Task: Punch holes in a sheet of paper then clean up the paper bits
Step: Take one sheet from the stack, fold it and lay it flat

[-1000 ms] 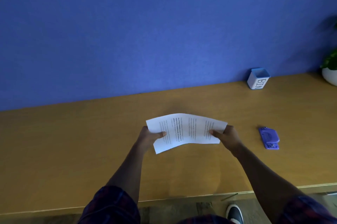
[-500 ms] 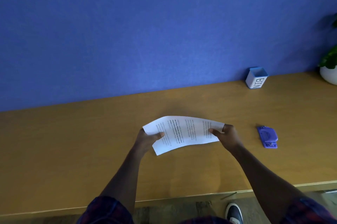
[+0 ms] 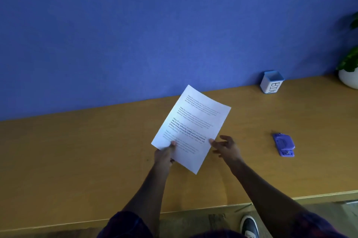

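Note:
A white printed sheet of paper (image 3: pixel 190 127) is held up above the wooden table, turned with its long side pointing away from me. My left hand (image 3: pixel 164 155) pinches its near left corner. Spread fingers on my right hand (image 3: pixel 225 147) hover just off the sheet's right edge, and they hold nothing. A purple hole punch (image 3: pixel 284 144) lies flat on the table to the right of my right hand.
A small white and blue cup marked BIN (image 3: pixel 271 82) stands at the back against the blue wall. A white plant pot (image 3: pixel 349 78) sits at the far right. The table's front edge (image 3: pixel 193 211) runs below my forearms, with a shoe beneath.
The sheet was held flat and sideways by both hands. My right hand has let go, and my left hand has turned the sheet lengthwise and raised it.

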The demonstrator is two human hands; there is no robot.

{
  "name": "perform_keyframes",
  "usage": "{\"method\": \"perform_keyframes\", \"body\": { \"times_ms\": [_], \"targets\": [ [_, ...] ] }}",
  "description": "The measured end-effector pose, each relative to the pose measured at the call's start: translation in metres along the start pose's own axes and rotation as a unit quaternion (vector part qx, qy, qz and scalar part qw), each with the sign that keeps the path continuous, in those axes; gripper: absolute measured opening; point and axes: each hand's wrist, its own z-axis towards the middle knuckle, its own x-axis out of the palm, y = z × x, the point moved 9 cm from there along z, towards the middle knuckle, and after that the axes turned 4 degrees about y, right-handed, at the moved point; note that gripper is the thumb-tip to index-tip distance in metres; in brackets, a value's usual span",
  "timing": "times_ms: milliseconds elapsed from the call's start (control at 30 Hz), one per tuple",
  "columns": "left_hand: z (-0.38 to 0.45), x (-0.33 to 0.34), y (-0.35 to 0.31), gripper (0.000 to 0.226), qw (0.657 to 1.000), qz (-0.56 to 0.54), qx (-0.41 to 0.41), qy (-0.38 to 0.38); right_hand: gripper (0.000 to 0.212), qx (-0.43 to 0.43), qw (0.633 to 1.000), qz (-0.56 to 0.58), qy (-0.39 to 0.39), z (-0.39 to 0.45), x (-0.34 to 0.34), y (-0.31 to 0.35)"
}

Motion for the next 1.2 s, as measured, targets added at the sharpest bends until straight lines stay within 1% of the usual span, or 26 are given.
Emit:
{"method": "perform_keyframes", "body": {
  "times_ms": [100, 167, 233, 300, 367, 433, 500, 567, 633, 733, 867, 1033, 1200],
  "targets": [
    [-0.004, 0.006, 0.017, 0.038, 0.999, -0.028, -0.013, 0.033, 0.020, -0.043, 0.999, 0.025, 0.010, -0.001, 0.012, 0.006],
    [-0.005, 0.004, 0.021, 0.032, 0.999, -0.021, -0.009, 0.047, 0.012, -0.045, 0.998, 0.031, 0.010, 0.001, 0.012, 0.007],
    [-0.004, -0.007, 0.020, 0.023, 1.000, -0.009, -0.014, 0.013, 0.015, -0.041, 0.999, 0.011, 0.016, 0.003, 0.009, 0.008],
    [-0.002, -0.023, 0.015, 0.031, 0.998, 0.041, -0.024, -0.048, 0.016, -0.033, 0.999, -0.013, 0.021, 0.007, 0.004, 0.003],
    [-0.001, -0.032, 0.010, 0.041, 0.992, 0.100, -0.013, -0.076, 0.016, -0.022, 0.998, -0.047, 0.027, 0.010, -0.002, -0.003],
    [-0.001, -0.036, 0.010, 0.038, 0.986, 0.148, 0.003, -0.074, 0.020, -0.013, 0.996, -0.083, 0.039, 0.012, -0.006, -0.010],
    [-0.001, -0.034, 0.014, 0.023, 0.982, 0.183, 0.014, -0.049, 0.023, -0.007, 0.992, -0.118, 0.048, 0.012, -0.008, -0.016],
    [-0.002, -0.028, 0.016, 0.014, 0.971, 0.233, 0.034, -0.027, 0.026, -0.004, 0.985, -0.165, 0.055, 0.012, -0.010, -0.020],
    [-0.006, -0.024, 0.016, 0.007, 0.956, 0.289, 0.050, -0.025, 0.026, -0.005, 0.975, -0.216, 0.059, 0.012, -0.010, -0.022],
    [-0.009, -0.015, 0.019, 0.012, 0.935, 0.350, 0.058, -0.027, 0.028, -0.007, 0.958, -0.281, 0.057, 0.012, -0.013, -0.022],
    [-0.010, -0.008, 0.022, 0.011, 0.912, 0.405, 0.066, -0.022, 0.034, -0.007, 0.945, -0.325, 0.036, 0.010, -0.017, -0.023],
    [-0.008, -0.004, 0.023, 0.008, 0.902, 0.425, 0.068, -0.026, 0.036, -0.013, 0.938, -0.344, -0.033, 0.009, -0.032, -0.022],
    [-0.007, -0.002, 0.019, 0.009, 0.896, 0.438, 0.062, -0.038, 0.027, -0.031, 0.924, -0.378, -0.039, 0.013, -0.034, -0.022]
  ]
}}
